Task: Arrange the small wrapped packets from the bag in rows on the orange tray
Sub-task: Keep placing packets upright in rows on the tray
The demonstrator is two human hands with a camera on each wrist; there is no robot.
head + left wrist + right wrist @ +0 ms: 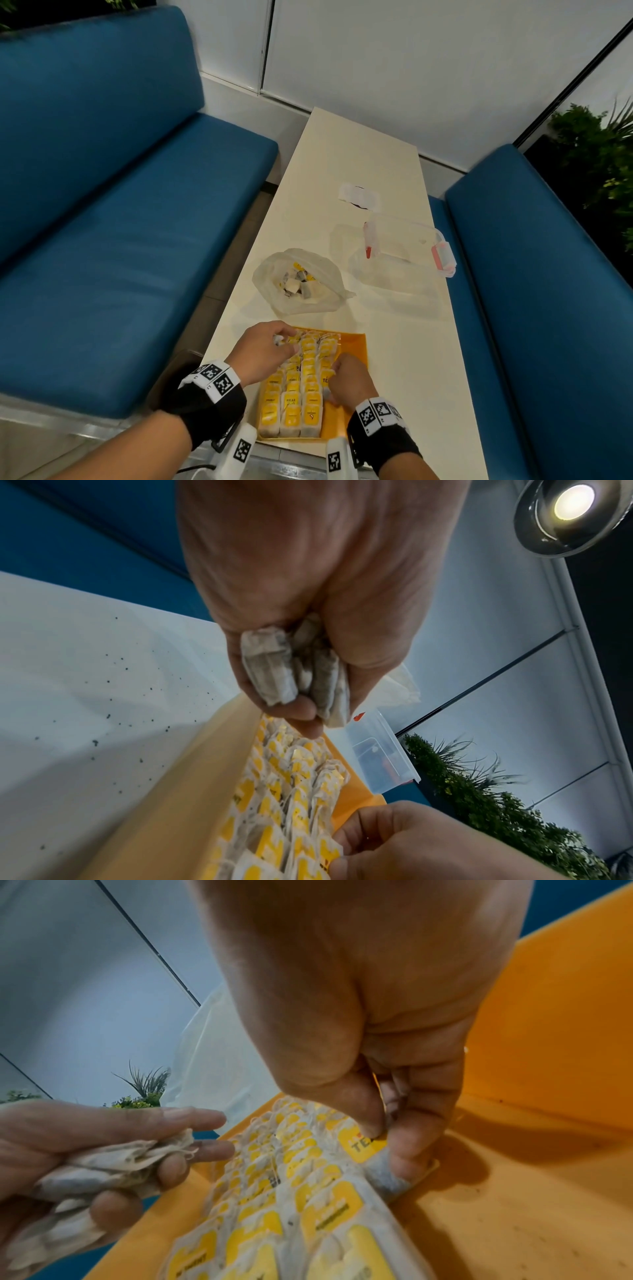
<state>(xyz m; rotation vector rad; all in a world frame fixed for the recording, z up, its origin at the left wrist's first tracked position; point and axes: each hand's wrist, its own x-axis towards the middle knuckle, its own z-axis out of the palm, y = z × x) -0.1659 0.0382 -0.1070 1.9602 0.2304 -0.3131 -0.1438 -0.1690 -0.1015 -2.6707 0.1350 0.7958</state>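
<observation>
Small paper-wrapped packets with yellow labels (pixel 301 387) lined in three rows on the shallow orange plastic tray (pixel 358 346). Right hand (pixel 349 380) curled at the rows' right edge, grip of thumb and fingers clamped on a single packet (pixel 385 1177) standing against the outermost row. Left hand (pixel 263 347) poised above the far left corner of the tray, grip closed round a bunch of spare packets (pixel 291 669). Beyond the left grip, crumpled clear plastic bag (pixel 301 281) with more packets inside. Right of the bag, clear lidded box with red clasps (pixel 407 243), nothing visible within. Everything on a long cream bench (pixel 356 161), blue padded seats (pixel 113 222) either side, white wall behind.
</observation>
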